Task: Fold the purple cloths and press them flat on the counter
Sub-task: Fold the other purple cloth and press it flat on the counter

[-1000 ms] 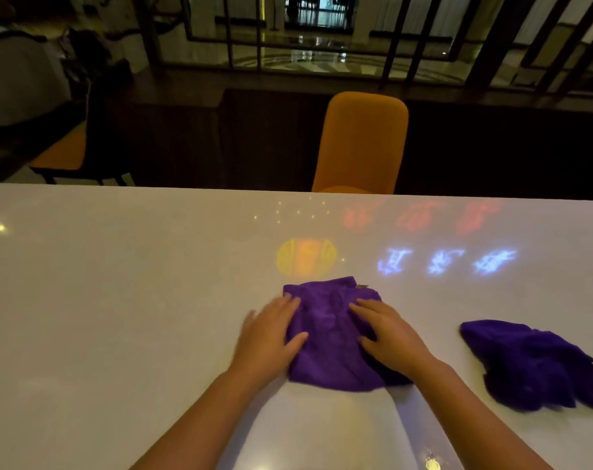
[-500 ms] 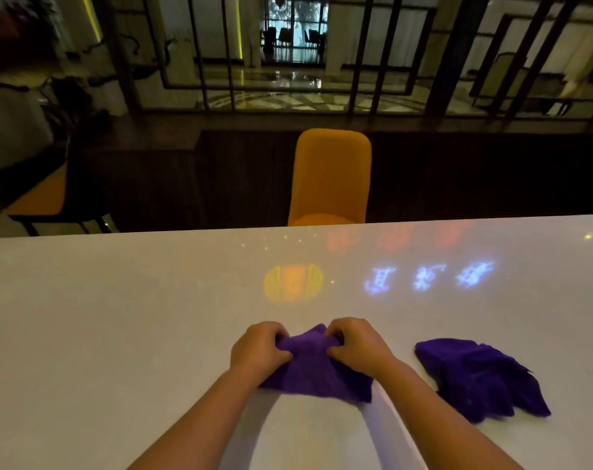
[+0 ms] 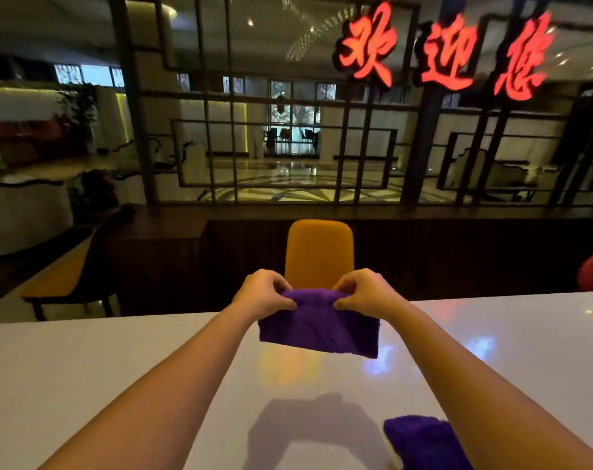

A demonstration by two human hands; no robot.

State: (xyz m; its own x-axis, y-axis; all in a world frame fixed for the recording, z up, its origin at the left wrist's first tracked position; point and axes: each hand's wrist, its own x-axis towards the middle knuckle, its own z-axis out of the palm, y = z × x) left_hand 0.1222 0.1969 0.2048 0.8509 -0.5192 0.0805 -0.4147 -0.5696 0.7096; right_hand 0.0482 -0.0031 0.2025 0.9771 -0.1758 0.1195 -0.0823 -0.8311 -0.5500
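- The left hand [image 3: 263,293] and the right hand [image 3: 368,293] are both raised in front of the person, holding a small purple terry cloth [image 3: 319,329] up off the glossy white counter [image 3: 84,374].
- Each hand's fingers are closed in a pinch on the cloth's top edge, one hand toward each upper corner.
- The cloth hangs down from that edge, above the counter's far middle part and in front of an orange chair back [image 3: 319,252]. Its long axis runs left to right, top edge roughly level, and the lower right corner drops a little lower than the left.
- A second purple cloth [image 3: 424,439], rumpled, lies on the counter at the near right, partly hidden by the right forearm.
- Judged from this, the step in hand is folding the held cloth; it looks doubled, though the layers are hard to count.
- The next move probably calls for lowering it onto the counter, laying it square, and pressing it flat with open palms.
- The rumpled cloth appears not yet folded.
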